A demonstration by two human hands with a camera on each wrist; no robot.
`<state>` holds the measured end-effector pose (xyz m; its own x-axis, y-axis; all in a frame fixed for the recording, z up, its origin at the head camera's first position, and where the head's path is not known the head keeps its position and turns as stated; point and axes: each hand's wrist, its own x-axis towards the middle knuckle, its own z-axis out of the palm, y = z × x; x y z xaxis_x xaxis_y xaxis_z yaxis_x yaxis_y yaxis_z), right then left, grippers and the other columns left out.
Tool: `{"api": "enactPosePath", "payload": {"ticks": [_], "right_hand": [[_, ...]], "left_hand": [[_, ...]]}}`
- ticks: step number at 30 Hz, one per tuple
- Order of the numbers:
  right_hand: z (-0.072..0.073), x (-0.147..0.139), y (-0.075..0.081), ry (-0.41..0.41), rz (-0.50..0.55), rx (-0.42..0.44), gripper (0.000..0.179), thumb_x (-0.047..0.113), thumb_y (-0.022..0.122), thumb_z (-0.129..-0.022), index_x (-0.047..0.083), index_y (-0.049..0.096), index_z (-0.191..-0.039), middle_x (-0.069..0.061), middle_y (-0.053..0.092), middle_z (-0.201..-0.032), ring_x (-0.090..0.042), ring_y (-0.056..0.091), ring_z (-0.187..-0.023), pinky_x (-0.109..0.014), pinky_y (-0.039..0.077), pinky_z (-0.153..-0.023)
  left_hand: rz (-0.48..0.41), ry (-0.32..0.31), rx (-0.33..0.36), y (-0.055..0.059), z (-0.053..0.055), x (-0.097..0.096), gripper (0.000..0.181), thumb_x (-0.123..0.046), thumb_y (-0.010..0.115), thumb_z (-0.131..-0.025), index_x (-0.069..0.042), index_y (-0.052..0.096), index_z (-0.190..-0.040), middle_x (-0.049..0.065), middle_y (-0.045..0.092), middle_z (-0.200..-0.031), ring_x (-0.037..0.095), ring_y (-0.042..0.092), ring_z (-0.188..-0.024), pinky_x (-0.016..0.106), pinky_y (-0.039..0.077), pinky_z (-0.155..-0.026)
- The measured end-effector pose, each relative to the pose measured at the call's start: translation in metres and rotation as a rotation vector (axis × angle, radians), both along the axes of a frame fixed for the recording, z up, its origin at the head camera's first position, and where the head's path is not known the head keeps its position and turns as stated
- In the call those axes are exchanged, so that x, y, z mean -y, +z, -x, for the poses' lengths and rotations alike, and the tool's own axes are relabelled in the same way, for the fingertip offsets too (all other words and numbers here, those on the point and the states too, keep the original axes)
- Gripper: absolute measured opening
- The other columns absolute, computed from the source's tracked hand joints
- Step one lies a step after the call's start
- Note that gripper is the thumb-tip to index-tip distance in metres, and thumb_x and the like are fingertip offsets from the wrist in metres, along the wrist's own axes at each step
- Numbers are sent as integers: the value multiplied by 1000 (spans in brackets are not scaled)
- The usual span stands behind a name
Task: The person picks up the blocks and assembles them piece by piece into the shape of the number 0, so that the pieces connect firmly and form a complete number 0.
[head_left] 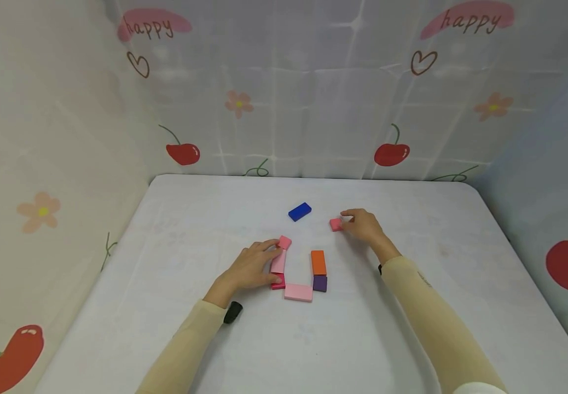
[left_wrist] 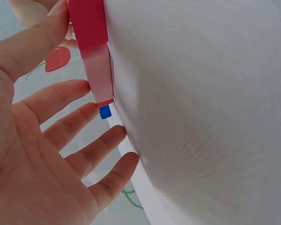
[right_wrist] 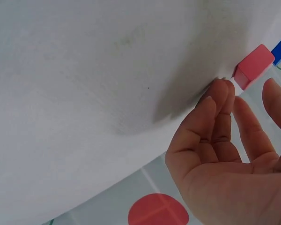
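In the head view my left hand (head_left: 250, 266) lies along a column of small blocks. Its thumb touches a crimson block (left_wrist: 88, 26), and its fingertips reach a light pink block (left_wrist: 97, 72) and a coral-pink block (head_left: 285, 242) at the far end. The fingers are spread and nearly straight in the left wrist view. My right hand (head_left: 363, 225) is beside another coral-pink block (right_wrist: 255, 66) at the far right. Its fingers are loosely bent, with fingertips close to the block rather than wrapped round it; whether they touch it is hard to tell.
A pale pink block (head_left: 298, 293) forms the near side of the arrangement. On its right, a purple block (head_left: 320, 283) meets an orange block (head_left: 318, 262). Farther back a blue block (head_left: 300, 212) lies alone on the white table (head_left: 205, 219). A printed curtain (head_left: 303, 126) hangs behind.
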<state>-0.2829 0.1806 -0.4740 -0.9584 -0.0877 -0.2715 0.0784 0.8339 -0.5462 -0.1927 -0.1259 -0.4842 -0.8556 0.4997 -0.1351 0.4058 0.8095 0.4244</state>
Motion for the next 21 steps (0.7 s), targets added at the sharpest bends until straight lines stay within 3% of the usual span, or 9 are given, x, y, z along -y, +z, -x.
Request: {"api": "enactPosePath", "payload": {"ticks": [7,21], "right_hand": [[2,4,-4,-31,32,-13,38,21,61,-96,6,63,-130,-21,62,-123,-33,57,-108,-43,48,-87],[-5,17,-8,-12,43,-11,37,22,61,-95,7,64,-129,-20,64,-117,-30,57,-97,-36,48,-79]], "left_hand": [[8,0,-3,1,1,-1,69,-37,77,-83,-12,52,-142,6,38,-155,30,39,-137,48,39,-104],[8,11,3,4,-2,-1,69,-36,78,-82,-11,52,-142,6,39,-155,30,40,-138,49,39,-104]]}}
